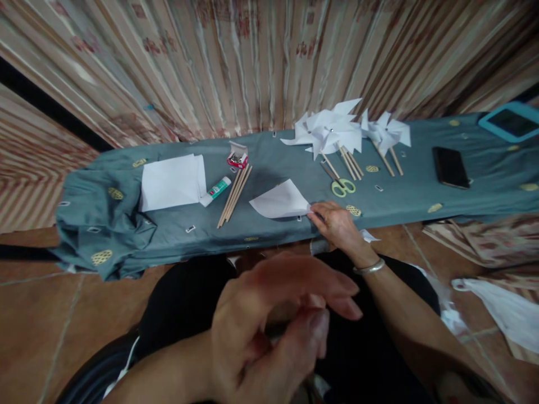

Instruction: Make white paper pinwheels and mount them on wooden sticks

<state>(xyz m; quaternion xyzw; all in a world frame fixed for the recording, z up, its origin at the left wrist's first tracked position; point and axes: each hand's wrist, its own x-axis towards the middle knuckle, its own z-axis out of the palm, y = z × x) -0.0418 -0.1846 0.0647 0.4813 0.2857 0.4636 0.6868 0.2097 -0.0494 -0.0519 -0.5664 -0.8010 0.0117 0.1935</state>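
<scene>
My right hand [334, 224], with a silver bangle at the wrist, reaches to the edge of a long surface covered in grey-blue cloth [273, 224] and pinches the near corner of a folded white paper [280, 201]. My left hand [273, 325] hovers close to the camera over my lap, fingers loosely curled and apart, holding nothing. Green-handled scissors [343, 187] lie just beyond the right hand. Further back lie several finished white paper pinwheels [332, 132] on wooden sticks.
To the left lie a bundle of wooden sticks [234, 195], a glue tube [215, 191], a small red box of pins [237, 160] and a stack of white paper [172, 182]. A black phone [450, 167] and a blue-framed tablet [510, 120] lie right. White plastic bag [505, 308] on the tiled floor.
</scene>
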